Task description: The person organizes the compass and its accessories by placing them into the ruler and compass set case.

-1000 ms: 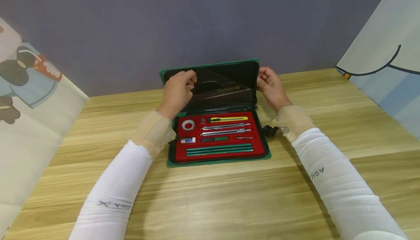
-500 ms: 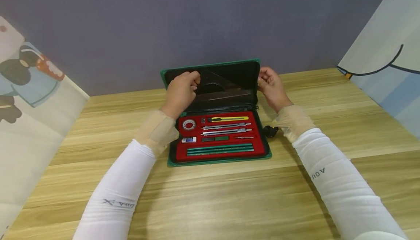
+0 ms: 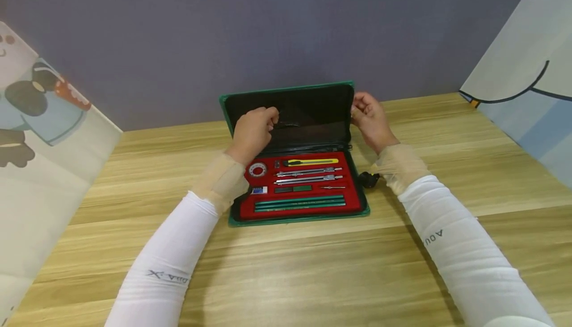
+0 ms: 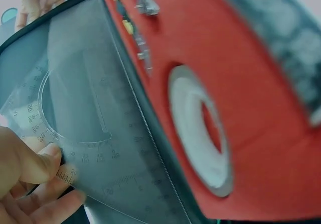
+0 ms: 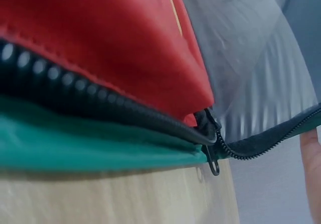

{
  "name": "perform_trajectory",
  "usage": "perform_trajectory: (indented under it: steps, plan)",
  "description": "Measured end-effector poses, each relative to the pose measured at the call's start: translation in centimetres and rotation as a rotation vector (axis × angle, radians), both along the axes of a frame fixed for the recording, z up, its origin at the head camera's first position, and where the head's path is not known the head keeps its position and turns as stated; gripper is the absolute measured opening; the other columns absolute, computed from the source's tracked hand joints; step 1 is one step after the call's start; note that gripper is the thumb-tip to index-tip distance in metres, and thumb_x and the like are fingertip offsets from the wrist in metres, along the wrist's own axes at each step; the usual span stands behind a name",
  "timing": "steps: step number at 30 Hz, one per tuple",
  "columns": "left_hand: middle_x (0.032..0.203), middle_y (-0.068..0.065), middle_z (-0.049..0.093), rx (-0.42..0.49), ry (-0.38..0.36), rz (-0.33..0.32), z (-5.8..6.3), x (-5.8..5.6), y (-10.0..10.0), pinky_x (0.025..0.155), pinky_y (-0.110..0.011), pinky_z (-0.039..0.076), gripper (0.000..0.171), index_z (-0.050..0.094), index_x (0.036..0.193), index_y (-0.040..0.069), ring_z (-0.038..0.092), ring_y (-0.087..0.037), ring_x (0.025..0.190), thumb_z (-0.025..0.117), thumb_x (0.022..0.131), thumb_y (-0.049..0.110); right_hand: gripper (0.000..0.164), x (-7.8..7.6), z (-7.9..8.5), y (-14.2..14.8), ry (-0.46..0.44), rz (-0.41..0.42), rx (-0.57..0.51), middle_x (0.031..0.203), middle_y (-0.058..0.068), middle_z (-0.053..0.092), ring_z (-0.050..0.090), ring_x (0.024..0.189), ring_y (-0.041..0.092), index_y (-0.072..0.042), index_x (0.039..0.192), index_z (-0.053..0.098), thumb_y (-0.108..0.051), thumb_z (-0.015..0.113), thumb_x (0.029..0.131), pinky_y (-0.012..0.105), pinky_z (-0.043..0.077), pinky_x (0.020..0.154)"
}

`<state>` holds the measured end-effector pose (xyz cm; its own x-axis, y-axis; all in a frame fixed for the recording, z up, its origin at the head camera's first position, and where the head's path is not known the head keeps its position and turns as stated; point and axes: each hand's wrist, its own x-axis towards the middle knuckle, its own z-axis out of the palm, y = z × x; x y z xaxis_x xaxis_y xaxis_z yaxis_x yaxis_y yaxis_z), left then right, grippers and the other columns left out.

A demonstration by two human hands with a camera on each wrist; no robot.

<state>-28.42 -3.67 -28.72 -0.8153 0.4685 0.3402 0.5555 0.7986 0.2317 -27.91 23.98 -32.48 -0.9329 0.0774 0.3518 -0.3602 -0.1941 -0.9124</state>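
A green zip case [image 3: 298,223] lies unfolded on the table, its black-lined lid [image 3: 321,103] standing up at the back. My left hand [image 3: 252,131] pinches a clear set square [image 4: 100,153] between thumb and fingers. Most of that set square lies in the lid's clear pocket [image 4: 70,28], its half-round cutout and scale markings showing in the left wrist view. At the lid's right edge my right hand [image 3: 372,121] grips the rim; one finger [image 5: 311,169] shows against it in the right wrist view.
The red tray [image 3: 353,195] holds a tape ring [image 3: 257,169], yellow cutter [image 3: 313,162], silver compasses [image 3: 308,180], an eraser [image 3: 259,190] and green pencils [image 3: 299,203]. A zip pull [image 5: 213,166] hangs at the hinge corner. A grey wall [image 3: 286,29] stands behind.
My left hand has moved down and to the right, and the set square has sunk lower in the lid pocket. The right hand has stayed at the lid's edge.
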Motion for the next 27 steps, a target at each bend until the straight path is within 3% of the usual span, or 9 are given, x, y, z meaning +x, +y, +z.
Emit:
perform_trajectory:
  steps: [6, 15, 23, 27]
  plan:
    - [0.091, -0.007, 0.066, -0.025, 0.010, -0.006, -0.6, -0.2, -0.1, 0.069, -0.039, 0.052, 0.018, 0.063, 0.096, 0.009, 0.062, -0.023, 0.079, 0.054, 0.088, -0.005, 0.027, 0.1, 0.0, -0.1, -0.003, 0.001, 0.011, 0.082, -0.002, 0.060, 0.055, 0.072, 0.011, -0.014, 0.091, 0.058, 0.008, 0.043, 0.095, 0.023, 0.049, 0.062]
    - [0.092, -0.009, 0.066, -0.048, 0.021, -0.068, -0.9, -0.3, -0.4, 0.072, -0.037, 0.053, 0.011, 0.062, 0.097, 0.007, 0.063, -0.023, 0.079, 0.054, 0.091, 0.000, 0.022, 0.2, -0.1, 0.0, 0.005, 0.020, -0.007, 0.084, -0.001, 0.062, 0.056, 0.074, 0.012, -0.013, 0.092, 0.059, 0.005, 0.045, 0.095, 0.025, 0.049, 0.063]
    - [0.101, -0.010, 0.068, 0.039, -0.031, -0.079, -1.1, -0.3, -1.0, 0.083, -0.035, 0.052, 0.015, 0.066, 0.104, 0.003, 0.064, -0.022, 0.091, 0.060, 0.090, 0.003, 0.022, 0.3, -0.3, -0.1, -0.007, 0.022, -0.009, 0.085, -0.002, 0.062, 0.056, 0.075, 0.012, -0.013, 0.093, 0.058, 0.004, 0.045, 0.095, 0.024, 0.049, 0.064]
    - [0.104, -0.012, 0.068, 0.065, -0.019, -0.095, -0.9, -0.3, -1.6, 0.084, -0.036, 0.052, 0.018, 0.066, 0.106, 0.002, 0.065, -0.024, 0.093, 0.060, 0.090, 0.001, 0.022, 0.3, -0.3, -0.1, -0.009, 0.028, -0.009, 0.085, -0.001, 0.062, 0.056, 0.076, 0.012, -0.013, 0.094, 0.058, 0.004, 0.045, 0.095, 0.024, 0.050, 0.064]
